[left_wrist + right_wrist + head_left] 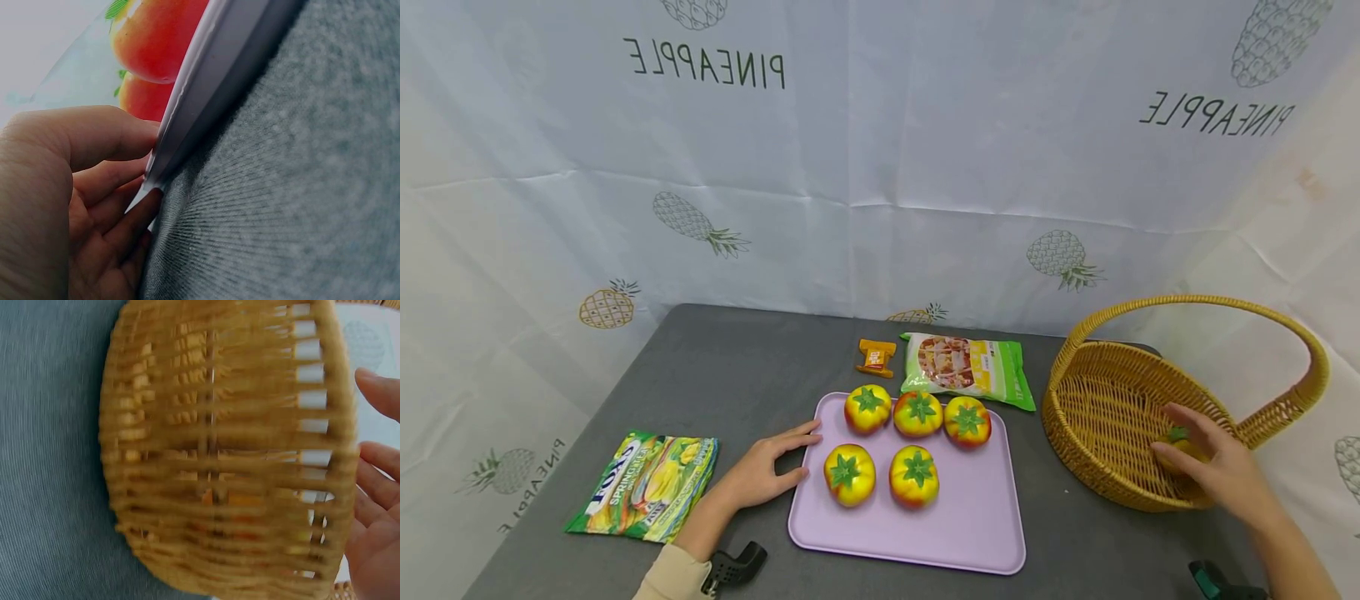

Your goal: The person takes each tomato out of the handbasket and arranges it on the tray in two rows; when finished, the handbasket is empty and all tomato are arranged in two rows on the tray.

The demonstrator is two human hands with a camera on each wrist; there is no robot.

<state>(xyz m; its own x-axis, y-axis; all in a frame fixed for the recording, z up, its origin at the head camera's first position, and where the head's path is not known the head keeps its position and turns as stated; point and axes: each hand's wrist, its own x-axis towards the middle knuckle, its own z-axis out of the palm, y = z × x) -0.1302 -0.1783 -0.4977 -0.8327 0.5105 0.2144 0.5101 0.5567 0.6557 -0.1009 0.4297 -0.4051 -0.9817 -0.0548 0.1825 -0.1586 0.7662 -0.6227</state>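
My left hand (762,473) rests at the left edge of a lilac tray (951,533), its thumb and fingertips touching the rim. In the left wrist view the thumb lies against the tray wall (203,81). Several yellow-and-red persimmon-like fruits with green leafy tops, such as the front one (913,477), sit on the tray. At the right, my right hand (1217,467) reaches over the rim into a wicker basket (1097,392), thumb and fingers apart. Another such fruit (1183,450) lies in the basket, partly hidden beneath that hand. The basket wall (231,444) fills the right wrist view.
Behind the tray lie a green-and-white food packet (966,367) and a small orange wrapped snack (876,357). A green Fox's candy bag (647,486) is left of my left hand. The basket's tall handle (1187,300) arches above it. A pineapple-print cloth (880,167) hangs behind the table.
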